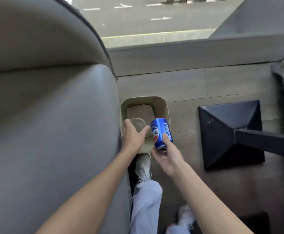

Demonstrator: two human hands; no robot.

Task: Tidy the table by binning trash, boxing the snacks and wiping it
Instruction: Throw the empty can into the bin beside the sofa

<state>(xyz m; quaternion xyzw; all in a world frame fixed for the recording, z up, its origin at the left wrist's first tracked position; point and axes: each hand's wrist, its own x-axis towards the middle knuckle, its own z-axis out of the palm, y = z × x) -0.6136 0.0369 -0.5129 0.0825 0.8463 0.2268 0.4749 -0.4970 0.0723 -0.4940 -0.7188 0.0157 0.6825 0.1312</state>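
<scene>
A beige rectangular bin [161, 102] stands on the floor between the sofa and the table base. Its inside looks bare apart from its flat bottom. My left hand [133, 138] grips a clear plastic cup [138, 124], held upside down over the bin's near edge. My right hand [167, 155] holds a blue Pepsi can [161, 132] by its top end, tilted with its bottom up and away, just right of the cup and above the bin's near right corner.
A large grey sofa [53, 115] fills the left side. The table's black pyramid base [229, 134] and leg [264, 141] stand at the right. My legs and pale shoes [143, 168] are below the hands. A window ledge runs behind the bin.
</scene>
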